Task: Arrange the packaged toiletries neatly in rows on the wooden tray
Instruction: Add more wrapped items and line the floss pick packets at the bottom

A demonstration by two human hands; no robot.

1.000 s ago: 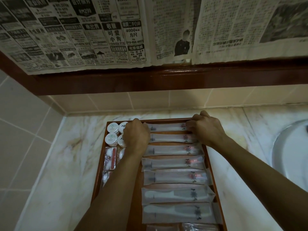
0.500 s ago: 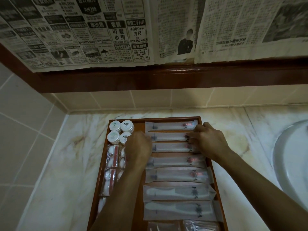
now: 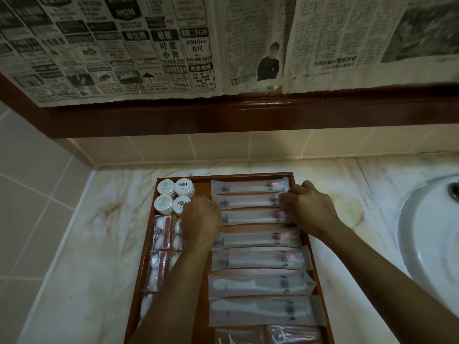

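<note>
A wooden tray (image 3: pixel 203 177) lies on the marble counter. Several long packaged toothbrushes and combs (image 3: pixel 255 285) lie in a column down its right side. Small round white tubs (image 3: pixel 184 186) stand at its far left corner, with packets of cotton items (image 3: pixel 162 232) below them. My left hand (image 3: pixel 201 223) rests curled over the left ends of the second and third packets (image 3: pixel 248 216). My right hand (image 3: pixel 308 209) presses on their right ends with bent fingers. Whether either hand pinches a packet is hidden.
A white sink basin (image 3: pixel 432 234) sits at the right. Beige wall tiles and a dark wooden ledge (image 3: pixel 248 115) run behind the counter, with newspaper (image 3: pixel 149 45) hung above. Clear packets (image 3: pixel 293 335) lie at the tray's near end. Marble counter (image 3: pixel 94 244) spreads left of the tray.
Both hands have drawn back from the topmost packet to the second and third packets. The top packet and the round tubs are now uncovered.
</note>
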